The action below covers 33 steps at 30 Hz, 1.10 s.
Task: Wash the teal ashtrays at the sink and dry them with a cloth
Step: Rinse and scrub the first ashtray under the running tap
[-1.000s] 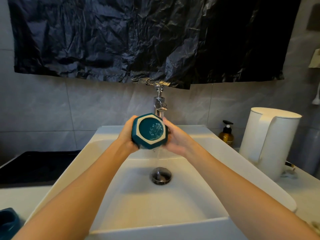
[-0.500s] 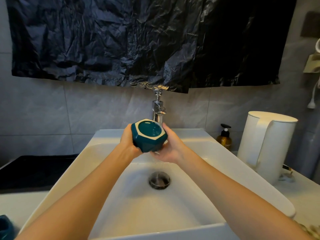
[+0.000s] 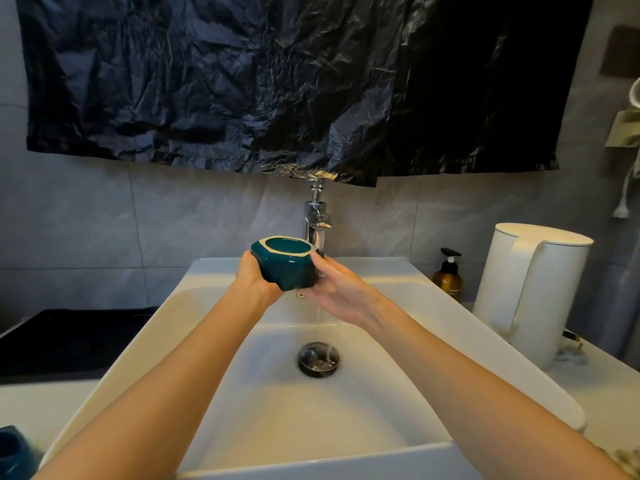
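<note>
Both hands hold a teal ashtray (image 3: 285, 263) over the back edge of a white sink (image 3: 214, 275), just in front of the chrome faucet (image 3: 316, 220). The left hand (image 3: 254, 275) grips its left side and the right hand (image 3: 341, 292) clasps its right (fingers hidden behind). Water trickles to the drain (image 3: 318, 360). On the tabletop's (image 3: 606, 393) right side stand a white kettle (image 3: 530, 289) and an amber pump bottle (image 3: 448, 275). Crumpled black plastic sheeting (image 3: 242, 81) hangs on the grey-tiled wall (image 3: 86, 220).
</note>
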Available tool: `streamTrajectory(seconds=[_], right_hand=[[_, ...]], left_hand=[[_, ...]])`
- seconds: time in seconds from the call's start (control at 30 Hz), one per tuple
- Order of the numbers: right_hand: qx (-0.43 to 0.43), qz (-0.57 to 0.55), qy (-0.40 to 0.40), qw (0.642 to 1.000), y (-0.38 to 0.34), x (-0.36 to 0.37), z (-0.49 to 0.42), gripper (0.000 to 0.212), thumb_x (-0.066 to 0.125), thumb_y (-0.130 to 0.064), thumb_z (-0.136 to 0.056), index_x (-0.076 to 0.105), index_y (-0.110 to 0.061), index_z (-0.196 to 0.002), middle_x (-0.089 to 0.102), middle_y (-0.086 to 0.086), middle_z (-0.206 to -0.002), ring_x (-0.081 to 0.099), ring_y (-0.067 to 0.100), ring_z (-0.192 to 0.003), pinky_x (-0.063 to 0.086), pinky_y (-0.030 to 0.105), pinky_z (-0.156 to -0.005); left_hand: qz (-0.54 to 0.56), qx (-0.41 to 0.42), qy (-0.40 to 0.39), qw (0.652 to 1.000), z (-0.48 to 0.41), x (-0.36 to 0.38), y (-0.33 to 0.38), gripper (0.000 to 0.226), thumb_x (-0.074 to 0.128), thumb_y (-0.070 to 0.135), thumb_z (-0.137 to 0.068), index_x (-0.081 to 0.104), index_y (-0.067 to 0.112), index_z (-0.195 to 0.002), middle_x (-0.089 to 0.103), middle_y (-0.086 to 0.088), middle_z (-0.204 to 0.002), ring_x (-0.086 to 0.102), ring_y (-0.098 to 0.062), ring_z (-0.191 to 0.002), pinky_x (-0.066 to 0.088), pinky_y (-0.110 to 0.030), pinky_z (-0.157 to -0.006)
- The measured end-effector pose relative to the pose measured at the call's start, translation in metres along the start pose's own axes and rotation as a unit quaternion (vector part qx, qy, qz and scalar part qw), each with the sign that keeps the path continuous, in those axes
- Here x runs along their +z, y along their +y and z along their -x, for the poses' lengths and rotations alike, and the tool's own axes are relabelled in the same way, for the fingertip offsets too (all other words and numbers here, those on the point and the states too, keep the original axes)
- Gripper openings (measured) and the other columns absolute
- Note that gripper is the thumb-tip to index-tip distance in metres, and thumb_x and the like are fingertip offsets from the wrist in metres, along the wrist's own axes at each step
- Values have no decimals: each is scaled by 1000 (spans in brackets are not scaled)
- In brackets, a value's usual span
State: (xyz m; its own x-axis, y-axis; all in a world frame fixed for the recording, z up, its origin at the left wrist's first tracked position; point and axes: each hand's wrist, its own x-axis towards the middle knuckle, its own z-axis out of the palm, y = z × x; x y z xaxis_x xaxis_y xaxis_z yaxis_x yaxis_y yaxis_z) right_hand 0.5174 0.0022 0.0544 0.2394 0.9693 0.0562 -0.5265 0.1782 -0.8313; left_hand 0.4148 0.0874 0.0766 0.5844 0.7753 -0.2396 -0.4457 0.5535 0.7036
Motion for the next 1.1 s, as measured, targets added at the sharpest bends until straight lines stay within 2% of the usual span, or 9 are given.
streamTrajectory(seconds=[0.1,0.23,0.3,0.43,0.53,0.73,0.9,1.03,1.1], right_hand=[[-5,23,25,999,0,2,1,37,58,-16,-94,52,-10,-130,60,12,-125,54,27,-120,51,34,-93],[32,-77,94,992,1,-1,-7,43,62,-27,-92,52,-12,-131,55,20,-132,58,34,-112,55,40,-87],[38,-72,107,991,2,-2,-8,45,62,-33,-91,51,-12,-130,57,21,-129,59,35,-112,56,41,-86],[23,62,68,995,2,-1,-6,62,68,-31,-85,40,-15,-138,54,13,-133,58,31,-115,58,38,-81],[-3,176,51,983,2,-3,-2,78,75,-27,-80,31,-34,-143,48,8,-136,59,33,-110,57,47,-84],[7,345,125,930,3,-7,-1,90,75,-61,-68,30,-41,-143,51,3,-136,60,29,-110,56,49,-86],[6,392,109,914,2,-9,0,89,61,-72,-70,25,-37,-144,52,4,-135,64,25,-104,60,40,-78],[16,359,-6,933,-3,-16,6,58,59,-52,-84,30,-47,-134,55,6,-136,62,26,-113,55,36,-89],[31,357,-5,934,-2,-16,6,61,63,-52,-82,29,-49,-133,51,5,-139,58,28,-119,56,40,-89]], left_hand=[[-11,-6,-5,1000,0,1,-2,21,45,25,-97,58,10,-94,63,-14,-87,59,-30,-78,52,-41,-58],[-15,-1,-6,1000,3,5,-5,23,43,25,-98,60,9,-97,64,-15,-85,60,-31,-78,54,-42,-59],[2,-1,2,1000,4,8,-8,28,40,30,-100,57,9,-107,63,-15,-89,60,-32,-82,55,-46,-69],[19,-7,18,1000,0,11,-10,49,34,53,-96,52,11,-113,58,-14,-107,53,-35,-96,46,-50,-87],[-21,-17,20,999,-2,11,-11,53,34,57,-95,52,9,-110,57,-15,-102,53,-36,-98,45,-52,-91],[-98,-16,31,995,-10,10,-13,64,38,63,-90,52,9,-121,61,-16,-112,57,-37,-100,50,-54,-83],[-132,2,43,990,-12,14,-16,66,41,65,-88,53,10,-122,62,-17,-113,59,-38,-103,52,-56,-86],[-153,8,38,988,-12,11,-11,67,42,66,-86,56,12,-122,64,-18,-113,61,-38,-101,53,-56,-82],[-162,13,36,986,-15,8,-10,66,43,65,-86,56,11,-121,63,-18,-113,61,-37,-101,53,-54,-79]])
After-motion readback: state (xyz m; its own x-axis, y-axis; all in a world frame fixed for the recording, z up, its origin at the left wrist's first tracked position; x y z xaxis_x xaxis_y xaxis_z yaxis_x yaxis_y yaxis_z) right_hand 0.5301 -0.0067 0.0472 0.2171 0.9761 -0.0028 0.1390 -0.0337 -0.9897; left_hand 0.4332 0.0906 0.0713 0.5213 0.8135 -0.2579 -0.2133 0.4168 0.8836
